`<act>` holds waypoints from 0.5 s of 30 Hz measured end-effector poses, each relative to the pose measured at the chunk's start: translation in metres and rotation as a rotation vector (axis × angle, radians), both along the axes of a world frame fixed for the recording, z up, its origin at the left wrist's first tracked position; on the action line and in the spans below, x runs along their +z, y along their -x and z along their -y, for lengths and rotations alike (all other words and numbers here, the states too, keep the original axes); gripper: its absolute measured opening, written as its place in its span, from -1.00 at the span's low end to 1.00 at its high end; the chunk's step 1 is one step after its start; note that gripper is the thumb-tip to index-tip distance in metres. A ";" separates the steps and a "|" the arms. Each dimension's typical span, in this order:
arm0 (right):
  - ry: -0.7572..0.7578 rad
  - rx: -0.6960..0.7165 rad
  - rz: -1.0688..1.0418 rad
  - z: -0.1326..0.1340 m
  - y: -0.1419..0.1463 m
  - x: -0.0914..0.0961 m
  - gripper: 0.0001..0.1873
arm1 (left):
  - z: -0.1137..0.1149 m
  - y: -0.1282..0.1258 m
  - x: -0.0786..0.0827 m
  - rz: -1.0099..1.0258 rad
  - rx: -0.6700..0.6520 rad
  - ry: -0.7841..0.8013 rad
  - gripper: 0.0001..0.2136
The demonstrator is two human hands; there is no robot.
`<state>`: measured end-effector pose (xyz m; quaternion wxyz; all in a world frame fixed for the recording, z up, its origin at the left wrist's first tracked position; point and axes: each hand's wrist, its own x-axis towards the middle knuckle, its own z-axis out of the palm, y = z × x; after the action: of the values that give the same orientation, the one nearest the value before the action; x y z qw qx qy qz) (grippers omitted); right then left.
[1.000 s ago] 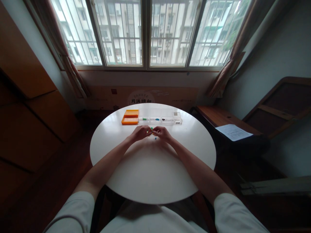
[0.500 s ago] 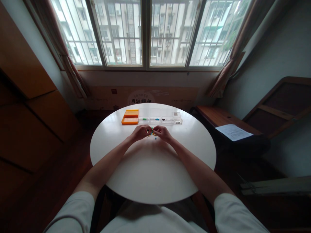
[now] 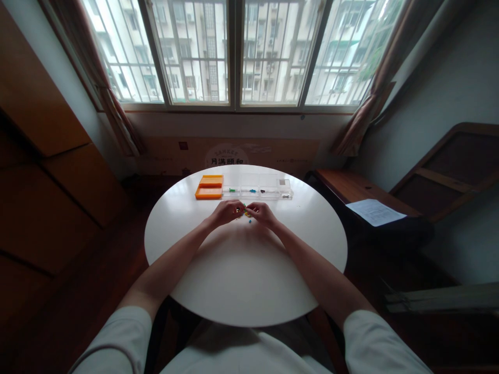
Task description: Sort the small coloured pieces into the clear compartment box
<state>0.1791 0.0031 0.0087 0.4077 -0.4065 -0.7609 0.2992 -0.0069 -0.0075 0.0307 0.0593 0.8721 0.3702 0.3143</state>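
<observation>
Over the far half of the round white table (image 3: 245,275), my left hand (image 3: 227,212) and my right hand (image 3: 262,213) meet almost fingertip to fingertip. Both are closed in a pinch; whatever lies between the fingers is too small to name. Beneath and between them is a small heap of tiny coloured pieces (image 3: 247,213), green, yellow and blue, partly hidden by the fingers. One blue piece (image 3: 250,222) lies a little nearer to me. Just beyond my hands stand an orange open box (image 3: 209,193) and a row of see-through lidded boxes (image 3: 270,195).
Inside the see-through boxes sit small green (image 3: 232,190), blue (image 3: 252,191) and dark (image 3: 262,191) pieces. To the right, a wooden bench (image 3: 343,187) carries a paper sheet (image 3: 375,212). Behind the table, a printed cardboard panel (image 3: 280,150) leans below the barred window.
My hands stay in nearly the same place, with only slight finger movement over the heap. The boxes have not moved.
</observation>
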 end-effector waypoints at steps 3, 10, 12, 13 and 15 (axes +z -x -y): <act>0.001 -0.003 0.004 0.001 0.000 0.001 -0.78 | 0.000 0.000 0.000 0.003 -0.008 -0.001 -0.86; 0.003 -0.001 0.005 0.003 0.000 0.003 -0.81 | -0.001 0.000 -0.002 -0.008 -0.005 -0.012 -0.86; 0.002 0.001 0.006 0.003 0.000 0.003 -0.81 | -0.001 0.000 -0.002 -0.009 0.002 -0.018 -0.86; -0.001 0.004 0.008 0.003 0.000 0.003 -0.81 | -0.001 0.000 -0.001 -0.011 0.005 -0.021 -0.86; -0.002 0.006 0.014 0.003 0.000 0.003 -0.82 | 0.000 0.000 -0.001 -0.016 0.012 -0.021 -0.86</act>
<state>0.1791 -0.0003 0.0115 0.4020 -0.4057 -0.7653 0.2969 -0.0066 -0.0072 0.0296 0.0453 0.8730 0.3725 0.3116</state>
